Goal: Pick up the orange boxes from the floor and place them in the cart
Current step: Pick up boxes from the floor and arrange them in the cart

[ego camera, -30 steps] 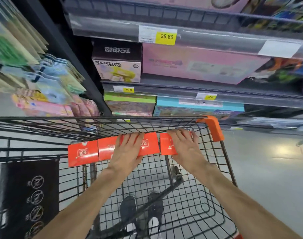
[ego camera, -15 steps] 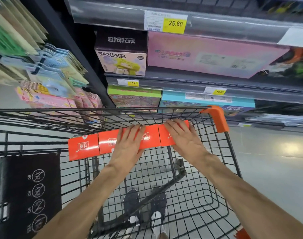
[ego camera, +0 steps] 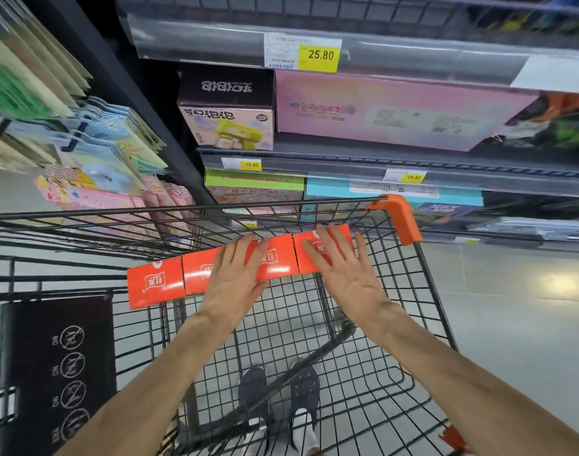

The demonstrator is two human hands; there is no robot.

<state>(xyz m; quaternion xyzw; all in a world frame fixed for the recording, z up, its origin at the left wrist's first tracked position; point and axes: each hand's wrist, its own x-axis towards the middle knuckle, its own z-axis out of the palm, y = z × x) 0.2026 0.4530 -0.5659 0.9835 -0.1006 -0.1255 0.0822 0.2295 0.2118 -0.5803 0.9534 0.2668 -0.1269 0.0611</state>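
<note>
Three orange boxes lie side by side in a row on the wire floor at the far end of the black cart (ego camera: 215,207). The left box (ego camera: 154,284) is uncovered. My left hand (ego camera: 235,281) lies flat with spread fingers on the middle box (ego camera: 281,258). My right hand (ego camera: 344,274) lies flat, fingers apart, on the right box (ego camera: 314,250). Neither hand grips a box. The cart has an orange corner cap (ego camera: 398,218) just right of the boxes.
Store shelves with toy boxes (ego camera: 227,110) and yellow price tags (ego camera: 319,55) stand right behind the cart. Hanging packets (ego camera: 93,166) fill the left side. A black warning panel (ego camera: 60,363) sits in the cart's near left. My shoes (ego camera: 281,393) show through the mesh. Grey floor (ego camera: 512,307) lies to the right.
The gap between the right box and the middle one has closed. Both hands have spread their fingers and lie flatter on the boxes. The view has tilted slightly.
</note>
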